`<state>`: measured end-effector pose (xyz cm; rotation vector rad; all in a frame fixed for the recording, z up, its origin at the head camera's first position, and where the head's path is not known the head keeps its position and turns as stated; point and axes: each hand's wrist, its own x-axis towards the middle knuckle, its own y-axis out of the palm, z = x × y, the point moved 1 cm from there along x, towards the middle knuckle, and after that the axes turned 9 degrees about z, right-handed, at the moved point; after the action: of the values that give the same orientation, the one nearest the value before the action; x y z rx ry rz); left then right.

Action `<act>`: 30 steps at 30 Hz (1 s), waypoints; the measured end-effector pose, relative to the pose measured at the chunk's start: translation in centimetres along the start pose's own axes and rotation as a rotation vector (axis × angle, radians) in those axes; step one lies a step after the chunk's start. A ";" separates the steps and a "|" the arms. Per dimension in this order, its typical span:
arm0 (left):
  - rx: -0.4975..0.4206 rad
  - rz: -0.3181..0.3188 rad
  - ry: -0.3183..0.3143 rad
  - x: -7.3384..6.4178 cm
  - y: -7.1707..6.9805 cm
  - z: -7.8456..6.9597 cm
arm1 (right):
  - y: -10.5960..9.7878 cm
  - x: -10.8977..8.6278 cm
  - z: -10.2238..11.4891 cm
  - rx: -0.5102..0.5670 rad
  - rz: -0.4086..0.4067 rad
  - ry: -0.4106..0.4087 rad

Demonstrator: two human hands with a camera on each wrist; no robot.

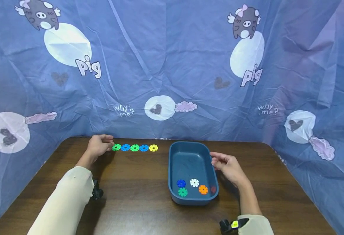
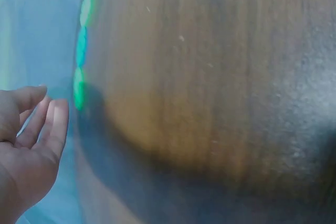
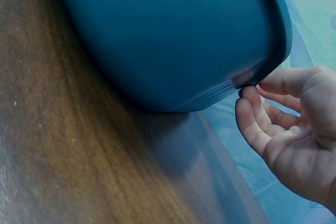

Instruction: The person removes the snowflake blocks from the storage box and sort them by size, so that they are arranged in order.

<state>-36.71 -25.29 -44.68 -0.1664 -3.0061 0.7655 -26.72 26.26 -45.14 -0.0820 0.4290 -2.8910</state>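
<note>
My left hand [image 1: 99, 146] is at the left end of a row of flower-shaped plastic discs near the table's back edge. Its fingertips are beside the end green disc [image 1: 116, 147], with fingers loosely bent and a gap to the thumb in the left wrist view. Rightward the row runs blue, green, blue [image 1: 144, 148] and yellow [image 1: 153, 148]. With my right hand [image 1: 228, 166] I pinch the right rim of a dark blue plastic bin [image 3: 173, 35]. Inside its near end lie blue [image 1: 181, 183], white [image 1: 194, 182], green [image 1: 183, 192], orange [image 1: 203, 189] and red [image 1: 213, 189] discs.
The bin stands on a brown wooden table [image 1: 136, 195], right of its middle. A blue cloth [image 1: 166, 65] printed with pigs and hearts hangs behind the table and along both sides. Black straps with devices [image 1: 229, 226] sit at both wrists.
</note>
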 end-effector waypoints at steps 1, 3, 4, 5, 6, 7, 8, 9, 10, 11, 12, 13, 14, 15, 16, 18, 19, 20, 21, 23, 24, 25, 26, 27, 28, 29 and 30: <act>0.029 0.006 0.020 0.1 0.2 -0.5 | 0.0 0.0 0.0 0.000 0.000 -0.005; 0.090 0.036 0.042 0.2 0.7 -1.8 | -0.1 0.0 0.0 -0.001 0.000 -0.010; 0.117 0.048 0.059 0.2 1.0 -2.4 | -0.1 -0.1 0.0 -0.002 0.000 -0.010; 0.135 0.064 0.084 0.3 1.4 -3.0 | -0.1 -0.1 0.0 -0.002 0.003 -0.014; 0.161 0.081 0.115 0.4 1.8 -3.6 | -0.1 -0.1 0.0 -0.002 0.003 -0.013; 0.191 0.096 0.141 0.4 2.3 -4.2 | -0.1 -0.1 0.0 -0.003 0.002 -0.011; 0.212 0.114 0.170 0.5 2.8 -4.8 | -0.1 -0.1 0.0 -0.003 0.001 -0.008; 0.237 0.128 0.202 0.5 3.4 -5.4 | -0.1 -0.1 0.0 -0.007 0.001 -0.009; 0.260 0.145 0.233 0.4 4.0 -5.9 | -0.1 -0.1 0.0 -0.011 0.000 -0.008; 0.281 0.163 0.262 0.4 4.7 -6.5 | -0.1 -0.1 0.0 -0.015 -0.001 -0.005; 0.297 0.183 0.290 0.3 5.3 -7.0 | -0.1 -0.1 -0.1 -0.018 -0.006 -0.001; 0.300 0.203 0.312 0.3 5.9 -7.5 | -0.1 -0.1 -0.1 -0.022 -0.007 0.000; 0.304 0.223 0.332 0.1 6.5 -8.0 | -0.1 -0.1 -0.1 -0.024 -0.008 0.002; 0.305 0.241 0.344 0.0 7.0 -8.6 | -0.1 -0.1 -0.1 -0.027 -0.007 0.002; 0.311 0.259 0.357 -0.2 7.6 -9.0 | -0.1 -0.1 -0.1 -0.025 -0.007 0.004; 0.316 0.293 0.381 -0.4 8.6 -9.9 | -0.1 0.0 -0.2 -0.022 -0.004 0.004; 0.321 0.307 0.390 -0.5 9.1 -10.3 | -0.1 0.0 -0.2 -0.020 -0.002 0.003; 0.325 0.321 0.399 -0.7 9.5 -10.7 | 0.0 0.0 -0.2 -0.018 -0.002 0.003; 0.326 0.336 0.410 -0.8 10.0 -11.0 | 0.0 0.0 -0.2 -0.017 -0.002 0.003; 0.337 0.359 0.443 -1.0 11.0 -11.6 | 0.0 0.0 -0.2 -0.022 -0.001 0.003; 0.340 0.371 0.461 -1.2 11.4 -12.0 | 0.0 0.0 -0.2 -0.023 -0.002 0.005; 0.349 0.381 0.481 -1.3 11.9 -12.3 | 0.0 0.0 -0.2 -0.025 -0.003 0.005; 0.356 0.394 0.502 -1.5 12.3 -12.6 | 0.0 0.0 -0.2 -0.028 -0.003 0.007; 0.365 0.408 0.524 -1.6 12.8 -12.9 | 0.0 0.0 -0.1 -0.031 -0.002 0.008; 0.379 0.421 0.545 -1.7 13.3 -13.1 | 0.0 0.0 -0.1 -0.031 -0.001 0.009; 0.394 0.436 0.564 -1.9 13.7 -13.4 | 0.0 0.0 0.0 -0.031 -0.001 0.010; 0.408 0.451 0.590 -2.0 14.2 -13.7 | 0.0 0.0 0.0 -0.030 -0.003 0.013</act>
<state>-32.52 -6.64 -39.50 -0.8920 -2.2231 1.1022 -26.74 26.29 -45.15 -0.0694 0.4747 -2.8900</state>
